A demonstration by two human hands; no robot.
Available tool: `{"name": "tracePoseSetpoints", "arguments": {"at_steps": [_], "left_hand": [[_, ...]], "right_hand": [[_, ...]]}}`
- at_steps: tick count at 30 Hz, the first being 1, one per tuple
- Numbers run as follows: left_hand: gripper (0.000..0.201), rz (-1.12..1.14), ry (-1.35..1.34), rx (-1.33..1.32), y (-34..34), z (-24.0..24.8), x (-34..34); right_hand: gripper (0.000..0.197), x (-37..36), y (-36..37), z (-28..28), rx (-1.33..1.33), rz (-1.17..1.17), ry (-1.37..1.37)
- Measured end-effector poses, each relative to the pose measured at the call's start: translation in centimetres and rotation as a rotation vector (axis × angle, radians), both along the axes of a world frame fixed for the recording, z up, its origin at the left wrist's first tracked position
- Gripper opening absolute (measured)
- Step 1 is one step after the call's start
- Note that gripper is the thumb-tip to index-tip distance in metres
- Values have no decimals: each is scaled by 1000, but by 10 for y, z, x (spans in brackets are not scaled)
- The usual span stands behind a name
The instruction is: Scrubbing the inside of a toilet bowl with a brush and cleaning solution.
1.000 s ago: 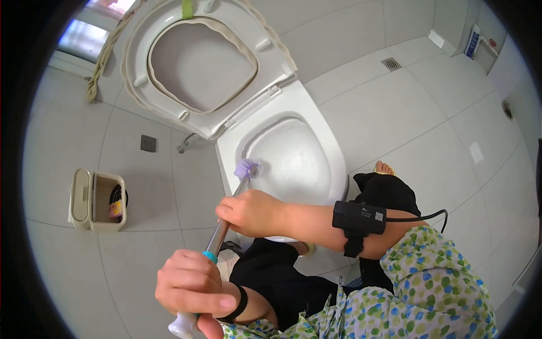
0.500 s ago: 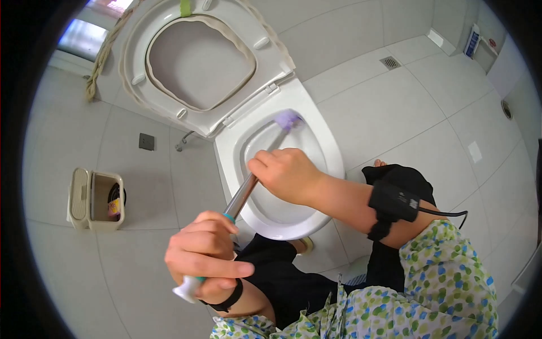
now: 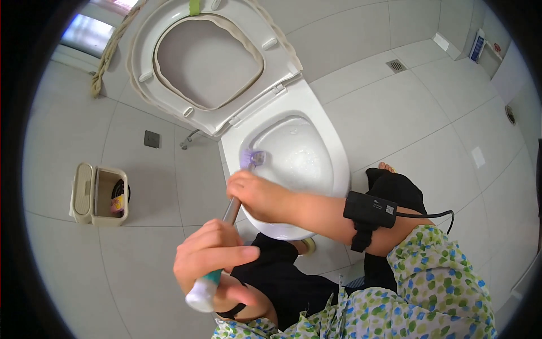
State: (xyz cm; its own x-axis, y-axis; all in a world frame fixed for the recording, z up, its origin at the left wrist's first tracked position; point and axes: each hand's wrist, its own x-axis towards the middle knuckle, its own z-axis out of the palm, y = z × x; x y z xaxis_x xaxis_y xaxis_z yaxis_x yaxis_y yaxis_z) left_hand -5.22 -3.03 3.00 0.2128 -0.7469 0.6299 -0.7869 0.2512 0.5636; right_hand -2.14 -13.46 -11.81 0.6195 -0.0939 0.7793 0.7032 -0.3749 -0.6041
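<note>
A toilet brush (image 3: 231,211) with a metal-looking shaft slants across the left side of the toilet bowl (image 3: 336,164). Its purple head (image 3: 247,159) presses against the inner left wall of the bowl. My right hand (image 3: 261,196) is wrapped round the shaft just below the head, over the bowl's left rim. Lower down, my left hand (image 3: 208,248) grips the teal and white handle end, its index finger and thumb partly stretched out. Whitish bubbles or foam show on the bowl's inside. The padded seat and the lid (image 3: 273,55) are raised.
A beige lidded bin (image 3: 83,193) with dark and colourful items inside hangs or stands at the left. A rope (image 3: 107,59) dangles by the window. A floor drain (image 3: 396,66) lies behind the toilet to the right, and a bottle (image 3: 477,45) stands in the far right corner.
The brush head has swept from the far part of the bowl toward me and left, to the left inner wall. My right hand moved left and nearer; the left hand shifted slightly.
</note>
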Motion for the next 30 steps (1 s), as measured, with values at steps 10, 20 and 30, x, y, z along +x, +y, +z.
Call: {"name": "tracePoseSetpoints", "arguments": {"at_steps": [10, 20, 30], "left_hand": [[10, -332, 293, -169, 35, 8, 2], [16, -266, 594, -83, 1, -35, 46], [31, 143, 519, 232, -41, -87, 46]], "right_hand": [[15, -60, 22, 19, 150, 535, 417], [20, -39, -15, -33, 25, 15, 655], [16, -15, -58, -39, -215, -299, 886]]}}
